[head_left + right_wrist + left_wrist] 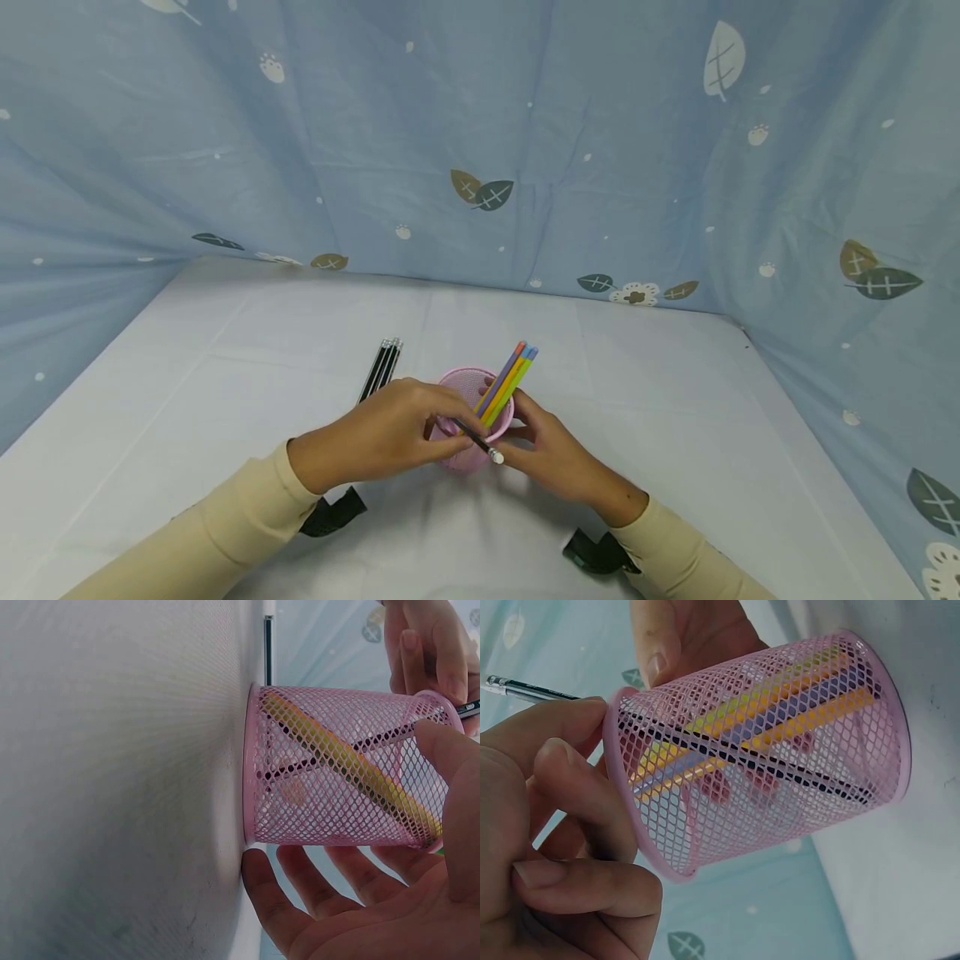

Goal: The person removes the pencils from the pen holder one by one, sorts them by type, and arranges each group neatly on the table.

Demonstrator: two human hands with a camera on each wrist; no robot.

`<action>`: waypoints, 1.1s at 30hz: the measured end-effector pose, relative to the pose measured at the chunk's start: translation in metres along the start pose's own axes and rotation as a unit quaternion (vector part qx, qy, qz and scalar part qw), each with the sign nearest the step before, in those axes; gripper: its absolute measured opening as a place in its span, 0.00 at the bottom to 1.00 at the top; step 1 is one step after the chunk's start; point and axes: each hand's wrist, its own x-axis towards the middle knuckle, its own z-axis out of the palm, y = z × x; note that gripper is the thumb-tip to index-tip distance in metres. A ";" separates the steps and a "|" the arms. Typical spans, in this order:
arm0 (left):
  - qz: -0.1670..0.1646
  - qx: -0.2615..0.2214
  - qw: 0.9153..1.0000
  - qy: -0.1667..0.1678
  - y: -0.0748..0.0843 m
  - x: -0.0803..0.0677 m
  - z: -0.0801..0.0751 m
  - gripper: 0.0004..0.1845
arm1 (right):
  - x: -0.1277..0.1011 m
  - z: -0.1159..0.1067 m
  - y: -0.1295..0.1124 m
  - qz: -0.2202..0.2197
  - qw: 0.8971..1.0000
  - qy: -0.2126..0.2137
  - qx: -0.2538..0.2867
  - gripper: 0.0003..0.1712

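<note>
A pink mesh pencil cup (465, 381) stands upright on the table. My right hand (558, 458) holds it from the right, with the thumb near the rim and the fingers along the mesh wall in the right wrist view. My left hand (397, 429) pinches a black pencil (477, 440) at the cup's mouth. The pencil's white eraser end sticks out over the rim, and its shaft slants down inside to the bottom, seen through the mesh in the left wrist view. Several coloured pencils (506, 385), purple, yellow and green, lean in the cup toward the far right.
Several black pencils (381, 368) with silvery ends lie together on the white table (247, 358), just beyond my left hand and partly hidden by it. A blue curtain (420, 125) with leaf prints hangs behind and around the table. Black straps (600, 552) sit by both wrists.
</note>
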 end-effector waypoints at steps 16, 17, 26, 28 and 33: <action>0.011 -0.015 0.999 0.030 0.000 -0.001 -0.004 0.08 | -0.001 0.000 -0.001 -0.007 1.000 0.003 0.000 0.40; 0.017 -0.014 0.999 0.037 0.000 -0.001 -0.005 0.08 | -0.001 0.000 -0.001 -0.009 1.000 0.003 0.001 0.40; 0.058 -0.018 0.994 0.096 0.000 -0.002 -0.015 0.10 | -0.001 0.000 -0.002 -0.004 1.000 0.004 0.002 0.41; 0.061 -0.016 0.992 0.110 0.001 -0.002 -0.018 0.10 | -0.001 0.000 -0.002 -0.001 1.000 0.005 0.001 0.42; 0.054 -0.017 0.989 0.137 0.004 -0.004 -0.026 0.10 | -0.001 0.000 -0.002 0.001 1.000 0.007 -0.002 0.43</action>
